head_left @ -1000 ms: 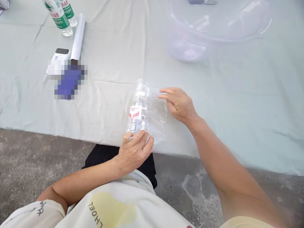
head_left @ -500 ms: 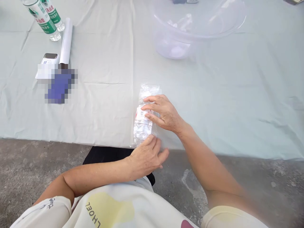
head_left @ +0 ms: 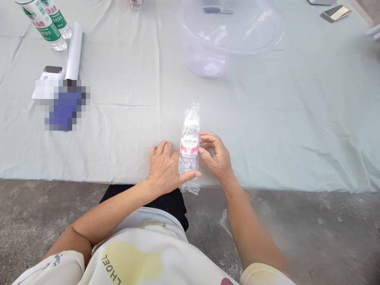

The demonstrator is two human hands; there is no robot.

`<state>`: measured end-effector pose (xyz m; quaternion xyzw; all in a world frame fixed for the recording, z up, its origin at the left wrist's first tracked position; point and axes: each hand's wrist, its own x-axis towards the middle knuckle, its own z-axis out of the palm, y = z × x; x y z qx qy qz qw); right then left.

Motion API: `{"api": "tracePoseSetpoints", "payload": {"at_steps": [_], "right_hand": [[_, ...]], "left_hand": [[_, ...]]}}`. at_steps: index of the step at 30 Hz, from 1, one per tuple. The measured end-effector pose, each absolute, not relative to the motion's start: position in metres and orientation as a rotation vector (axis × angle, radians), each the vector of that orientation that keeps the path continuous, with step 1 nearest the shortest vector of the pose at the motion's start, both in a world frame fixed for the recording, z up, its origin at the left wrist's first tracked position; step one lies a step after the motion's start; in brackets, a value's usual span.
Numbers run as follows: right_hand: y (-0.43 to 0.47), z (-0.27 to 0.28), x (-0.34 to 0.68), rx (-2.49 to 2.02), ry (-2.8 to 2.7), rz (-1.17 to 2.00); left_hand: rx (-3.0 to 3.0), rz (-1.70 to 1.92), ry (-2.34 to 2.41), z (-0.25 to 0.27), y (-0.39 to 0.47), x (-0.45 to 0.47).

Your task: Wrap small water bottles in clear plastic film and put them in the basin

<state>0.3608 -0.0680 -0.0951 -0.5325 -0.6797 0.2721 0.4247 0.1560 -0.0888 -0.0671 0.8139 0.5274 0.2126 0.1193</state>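
A small plastic bottle with a white and red label lies at the table's front edge, wrapped in clear plastic film that sticks out past both ends. The film's lower end overhangs the edge. My left hand is on the left side, open with fingers spread, its thumb reaching across the lower part of the wrapped bottle. On the other side, my right hand has its fingers curved and thumb apart, fingertips at the bottle's right side. No firm grip shows.
A clear plastic basin with crumpled film inside stands at the back. At the left are two water bottles, a white roll, a white device and a blurred blue item. A flat dark object lies far right.
The wrapped bottle has turned so its red label faces up, and it sits straighter. My left hand moved from below its lower end to its left side; my right hand drew back to its right side.
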Motion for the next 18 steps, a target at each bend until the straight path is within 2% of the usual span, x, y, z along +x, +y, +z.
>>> {"api": "tracePoseSetpoints", "payload": {"at_steps": [3,7,11,15,18], "right_hand": [[-0.074,-0.101,0.375,-1.408,-1.677,0.655],[-0.072,-0.097,0.398,-1.515,-1.72,0.418],[-0.056,-0.085,0.405,-1.32,-1.686,0.239],[-0.041,-0.085,0.4,-1.341,-1.729,0.583],[-0.035,-0.093,0.395,-1.324,-1.514,0.859]], "left_hand": [[2.324,0.642,1.489,-0.074,-0.099,0.18],[2.256,0.675,1.453,-0.082,-0.114,0.199],[2.218,0.639,1.315,-0.09,-0.118,0.203],[1.96,0.809,1.139,-0.086,-0.112,0.192],[1.523,0.872,1.085,-0.07,-0.099,0.171]]}}
